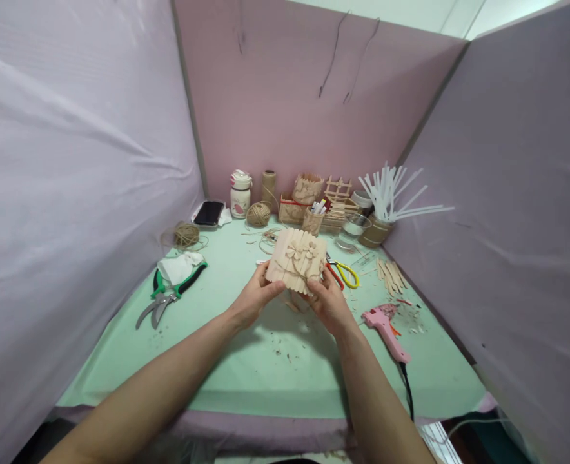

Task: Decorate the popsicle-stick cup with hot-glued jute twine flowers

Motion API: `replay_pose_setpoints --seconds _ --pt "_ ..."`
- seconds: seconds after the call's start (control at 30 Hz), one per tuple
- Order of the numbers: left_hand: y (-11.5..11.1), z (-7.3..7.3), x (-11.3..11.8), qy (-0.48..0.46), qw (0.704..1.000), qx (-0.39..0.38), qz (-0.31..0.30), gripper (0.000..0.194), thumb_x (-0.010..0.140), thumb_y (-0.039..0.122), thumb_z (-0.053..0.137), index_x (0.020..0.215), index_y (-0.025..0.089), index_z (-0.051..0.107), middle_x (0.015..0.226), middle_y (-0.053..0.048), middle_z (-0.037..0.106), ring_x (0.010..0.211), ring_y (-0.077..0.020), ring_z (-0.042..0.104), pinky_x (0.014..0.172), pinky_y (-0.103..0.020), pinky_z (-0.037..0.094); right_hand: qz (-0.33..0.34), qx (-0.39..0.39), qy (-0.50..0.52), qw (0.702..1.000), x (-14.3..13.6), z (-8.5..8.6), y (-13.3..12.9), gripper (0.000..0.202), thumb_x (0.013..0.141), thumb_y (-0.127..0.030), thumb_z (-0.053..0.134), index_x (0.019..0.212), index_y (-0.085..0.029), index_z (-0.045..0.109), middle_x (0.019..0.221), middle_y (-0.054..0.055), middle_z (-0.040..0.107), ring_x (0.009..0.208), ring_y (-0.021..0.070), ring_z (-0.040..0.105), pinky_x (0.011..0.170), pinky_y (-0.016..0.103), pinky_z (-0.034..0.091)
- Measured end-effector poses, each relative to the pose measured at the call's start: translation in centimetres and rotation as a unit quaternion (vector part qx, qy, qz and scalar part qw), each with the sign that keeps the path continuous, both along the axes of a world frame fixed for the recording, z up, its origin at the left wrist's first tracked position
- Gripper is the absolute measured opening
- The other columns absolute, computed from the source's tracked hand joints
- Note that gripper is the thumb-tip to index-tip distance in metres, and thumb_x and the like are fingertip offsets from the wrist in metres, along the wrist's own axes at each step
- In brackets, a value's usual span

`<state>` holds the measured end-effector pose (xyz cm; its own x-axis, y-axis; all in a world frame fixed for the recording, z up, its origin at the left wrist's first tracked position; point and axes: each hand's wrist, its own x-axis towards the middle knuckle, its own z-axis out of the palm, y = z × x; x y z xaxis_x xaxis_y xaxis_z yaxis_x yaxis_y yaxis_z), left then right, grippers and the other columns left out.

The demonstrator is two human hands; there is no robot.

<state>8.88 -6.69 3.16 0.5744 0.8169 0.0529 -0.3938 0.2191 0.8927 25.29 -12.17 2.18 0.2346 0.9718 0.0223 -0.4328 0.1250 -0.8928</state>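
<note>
Between my two hands is a craft-stick box (289,270), held up above the table and tilted so one face shows. Flat wooden sticks stand side by side on that face, with wooden flowers and twine stems on it. My left hand (257,295) grips its lower left edge, thumb on the front. At the lower right edge, my right hand (330,303) holds it the same way. The fingers behind the box are hidden. Just right of the box lie yellow-handled scissors (347,276) and a red-handled tool (334,276), partly covered by my right hand.
A pink glue gun (386,328) with a black cord lies at right, near loose craft sticks (391,277). Green-handled pruning shears (169,293) are at left. Along the back stand a bottle (240,194), a twine ball (258,214), stick baskets (292,209) and white glue sticks (386,193).
</note>
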Motion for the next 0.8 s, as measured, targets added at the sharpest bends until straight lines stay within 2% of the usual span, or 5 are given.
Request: replay_pose_setpoints --seconds 0.4,0.57,0.67,0.73,0.8 --pt "-0.1 0.2 -0.1 0.004 1.000 -0.022 0.009 0.062 0.069 0.043 0.080 0.118 0.016 0.054 0.124 -0.017 0.064 0.111 -0.0333 0.064 0.093 -0.050 0.051 0.028 0.008 -0.033 0.999 -0.9 -0.2 -0.2 0.073 0.065 -0.035 0.082 0.129 -0.031 0.047 0.132 0.007 0.062 0.124 0.0282 0.058 0.102 0.048 0.049" --pt "0.3 -0.3 -0.2 0.022 0.997 0.032 0.068 0.068 0.069 0.042 0.080 0.124 0.015 0.050 0.128 -0.016 0.062 0.118 -0.0324 0.059 0.099 -0.047 0.048 0.003 0.012 -0.176 0.984 0.4 -0.2 -1.6 0.092 0.066 -0.050 0.079 0.143 -0.028 0.033 0.148 0.014 0.046 0.137 0.0281 0.045 0.111 0.051 0.038" --pt "0.7 -0.3 -0.5 0.061 0.984 0.091 0.140 0.074 0.067 0.043 0.081 0.127 0.014 0.049 0.130 -0.016 0.060 0.121 -0.0324 0.056 0.101 -0.044 0.045 -0.079 -0.019 -0.379 0.922 3.1 0.4 -4.5 0.085 0.072 -0.052 0.074 0.143 -0.026 0.036 0.146 0.015 0.046 0.135 0.0292 0.045 0.110 0.053 0.036" --pt "1.0 -0.3 -0.7 0.084 0.973 0.119 0.177 0.076 0.067 0.044 0.081 0.129 0.014 0.048 0.130 -0.016 0.060 0.121 -0.0323 0.056 0.101 -0.043 0.045 -0.149 -0.048 -0.523 0.838 5.8 0.6 -6.9 0.070 0.075 -0.056 0.070 0.133 -0.022 0.049 0.136 0.016 0.055 0.125 0.0329 0.052 0.103 0.054 0.041" --pt "1.3 -0.3 -0.9 0.092 0.967 0.130 0.200 0.078 0.067 0.044 0.081 0.130 0.015 0.047 0.131 -0.015 0.059 0.121 -0.0321 0.056 0.100 -0.043 0.045 -0.196 -0.132 -0.639 0.732 8.7 0.5 -9.1 0.055 0.077 -0.059 0.062 0.112 -0.017 0.062 0.115 0.018 0.064 0.112 0.0368 0.058 0.096 0.055 0.044"
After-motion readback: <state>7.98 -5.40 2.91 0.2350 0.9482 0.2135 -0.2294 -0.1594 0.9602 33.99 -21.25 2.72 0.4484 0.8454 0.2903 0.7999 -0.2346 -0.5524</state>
